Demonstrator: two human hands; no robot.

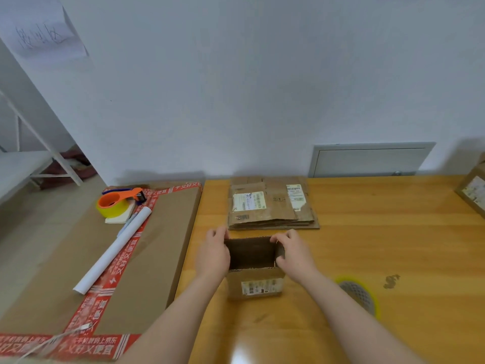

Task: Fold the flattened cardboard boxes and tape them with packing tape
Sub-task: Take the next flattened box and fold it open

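A small brown cardboard box [254, 285] stands upright on the wooden table [380, 245], its top open and a white label on its near face. My left hand [214, 254] grips the box's left wall near the far corner. My right hand [295, 254] grips the right wall, fingers curled over the rim. Just behind the box lies a stack of flattened cardboard boxes [273, 206] with white labels. An orange tape dispenser [118, 202] with yellow tape rests on a big flat carton at the left.
The large flat carton [147, 253] with red printed tape lies left of the table, carrying a white paper roll [112, 249]. A yellow-rimmed mesh disc [358, 294] lies on the table at the right. Another cardboard box [473, 193] sits at the far right edge.
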